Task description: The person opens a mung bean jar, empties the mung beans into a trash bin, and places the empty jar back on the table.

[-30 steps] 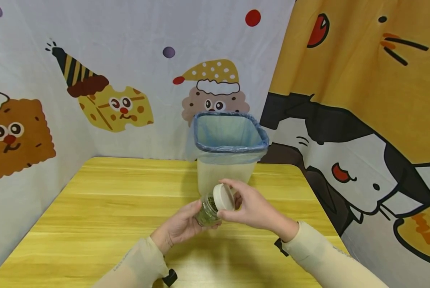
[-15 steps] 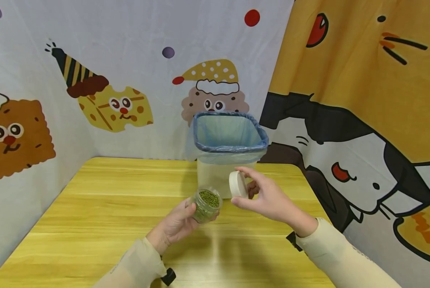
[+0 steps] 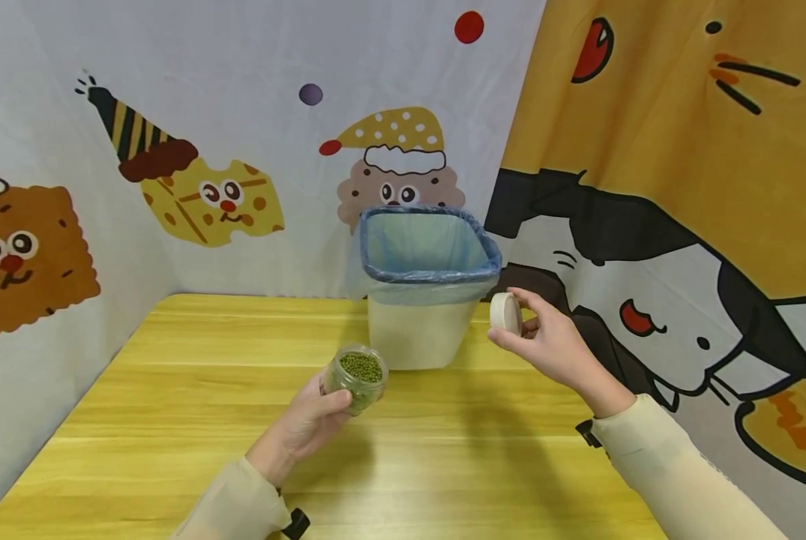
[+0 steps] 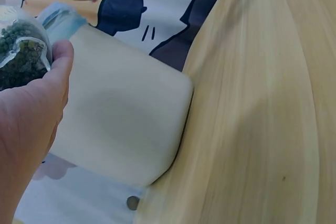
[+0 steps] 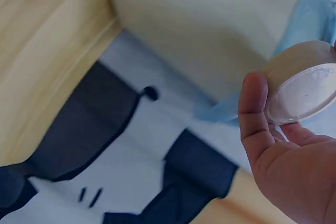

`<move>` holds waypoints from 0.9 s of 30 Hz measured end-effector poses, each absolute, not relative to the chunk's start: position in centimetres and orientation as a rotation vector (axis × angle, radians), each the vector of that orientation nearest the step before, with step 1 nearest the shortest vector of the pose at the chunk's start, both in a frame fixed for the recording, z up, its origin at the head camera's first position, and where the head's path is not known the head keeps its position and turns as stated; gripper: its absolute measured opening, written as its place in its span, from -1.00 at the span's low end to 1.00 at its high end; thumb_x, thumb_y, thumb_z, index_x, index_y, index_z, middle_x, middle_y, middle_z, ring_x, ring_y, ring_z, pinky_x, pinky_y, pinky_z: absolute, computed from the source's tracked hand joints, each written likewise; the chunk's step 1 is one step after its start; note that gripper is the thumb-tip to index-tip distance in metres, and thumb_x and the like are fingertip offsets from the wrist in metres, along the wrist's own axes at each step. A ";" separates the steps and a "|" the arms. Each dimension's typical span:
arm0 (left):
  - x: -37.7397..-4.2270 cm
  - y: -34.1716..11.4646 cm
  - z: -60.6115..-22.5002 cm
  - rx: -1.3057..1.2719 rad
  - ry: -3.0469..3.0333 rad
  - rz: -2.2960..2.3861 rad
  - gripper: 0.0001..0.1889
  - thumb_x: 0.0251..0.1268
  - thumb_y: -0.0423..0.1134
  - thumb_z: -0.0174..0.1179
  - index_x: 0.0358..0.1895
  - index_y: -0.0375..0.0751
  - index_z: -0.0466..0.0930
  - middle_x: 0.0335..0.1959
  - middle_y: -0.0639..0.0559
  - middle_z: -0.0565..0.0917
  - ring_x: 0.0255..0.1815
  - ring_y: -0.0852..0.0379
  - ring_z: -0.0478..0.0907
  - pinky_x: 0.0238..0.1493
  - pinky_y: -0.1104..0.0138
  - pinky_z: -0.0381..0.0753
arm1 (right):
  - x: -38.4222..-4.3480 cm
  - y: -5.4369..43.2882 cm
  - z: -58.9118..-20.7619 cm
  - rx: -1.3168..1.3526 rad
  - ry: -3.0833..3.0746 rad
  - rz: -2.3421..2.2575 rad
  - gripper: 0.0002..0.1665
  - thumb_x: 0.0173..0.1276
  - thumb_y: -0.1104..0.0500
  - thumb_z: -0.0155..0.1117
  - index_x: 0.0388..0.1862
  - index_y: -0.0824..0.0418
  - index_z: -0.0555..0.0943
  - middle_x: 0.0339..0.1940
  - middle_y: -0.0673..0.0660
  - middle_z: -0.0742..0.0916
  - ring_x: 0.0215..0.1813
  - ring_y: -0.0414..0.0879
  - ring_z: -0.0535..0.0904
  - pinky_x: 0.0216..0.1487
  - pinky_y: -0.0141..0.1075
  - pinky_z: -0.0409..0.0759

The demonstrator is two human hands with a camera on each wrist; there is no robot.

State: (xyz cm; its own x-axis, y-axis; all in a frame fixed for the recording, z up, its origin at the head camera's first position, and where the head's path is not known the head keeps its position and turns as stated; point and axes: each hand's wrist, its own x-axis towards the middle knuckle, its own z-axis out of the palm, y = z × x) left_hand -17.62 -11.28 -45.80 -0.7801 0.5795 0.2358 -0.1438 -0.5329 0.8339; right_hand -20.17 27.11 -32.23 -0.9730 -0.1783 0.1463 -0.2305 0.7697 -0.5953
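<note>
A clear jar (image 3: 357,384) of small green beans, its mouth uncovered, tilts slightly toward me above the table. My left hand (image 3: 308,420) grips it from the left side, thumb across the near wall; the left wrist view shows the same jar (image 4: 23,51) cut off at the frame edge. My right hand (image 3: 554,345) holds a white round lid (image 3: 506,313) by its edge, to the right of the bin. In the right wrist view the lid (image 5: 302,90) shows its pale face between thumb and fingers.
A cream bin (image 3: 416,330) with a blue plastic liner (image 3: 429,279) folded over its rim stands at the back of the wooden table (image 3: 227,375). Cartoon-printed curtains (image 3: 241,60) hang behind and to the right.
The lid has come off the jar in my right hand and moved right and up, beside the bin. My left hand has shifted left with the jar, exposing the beans.
</note>
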 end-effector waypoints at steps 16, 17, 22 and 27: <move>-16.1 -12.3 -44.7 0.568 1.561 2.292 -0.15 0.27 -0.36 0.42 0.57 -0.30 0.15 0.33 -0.04 0.52 0.32 0.04 0.53 0.33 0.30 0.65 | -28.3 35.6 -41.3 -0.016 -3.158 0.542 -0.01 0.43 -0.32 0.34 0.44 0.44 0.40 0.13 0.43 0.70 -0.06 0.24 0.68 -0.12 0.08 0.70; -16.0 -12.3 -44.7 0.560 1.568 2.293 -0.13 0.27 -0.36 0.43 0.58 -0.31 0.15 0.33 -0.05 0.52 0.32 0.04 0.53 0.33 0.29 0.65 | -28.7 36.0 -41.9 -0.046 -3.175 0.512 -0.02 0.42 -0.31 0.34 0.42 0.46 0.40 0.09 0.43 0.71 -0.09 0.23 0.68 -0.15 0.08 0.68; -15.6 -12.1 -44.7 0.503 1.596 2.295 -0.10 0.26 -0.37 0.43 0.60 -0.38 0.10 0.32 -0.02 0.55 0.31 0.05 0.56 0.33 0.30 0.66 | -29.8 36.8 -43.8 -0.173 -3.231 0.464 0.01 0.41 -0.28 0.34 0.45 0.49 0.37 0.12 0.47 0.69 -0.05 0.27 0.64 -0.08 0.17 0.64; -15.2 -12.1 -44.5 0.410 1.654 2.305 -0.05 0.22 -0.35 0.48 0.59 -0.43 0.09 0.27 0.05 0.62 0.28 0.10 0.61 0.32 0.33 0.66 | -30.3 36.6 -44.5 -0.184 -3.266 0.449 0.01 0.42 -0.28 0.30 0.47 0.49 0.35 0.18 0.47 0.67 -0.01 0.27 0.62 0.00 0.19 0.62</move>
State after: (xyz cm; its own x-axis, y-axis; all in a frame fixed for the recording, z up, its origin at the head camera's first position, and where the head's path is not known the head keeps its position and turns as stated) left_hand -15.23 -12.06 -44.47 -0.9222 0.3805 0.0689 -0.0564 -0.3087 0.9495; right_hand -30.29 36.55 -44.49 -0.9810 0.0880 -0.1729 0.1314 0.9571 -0.2584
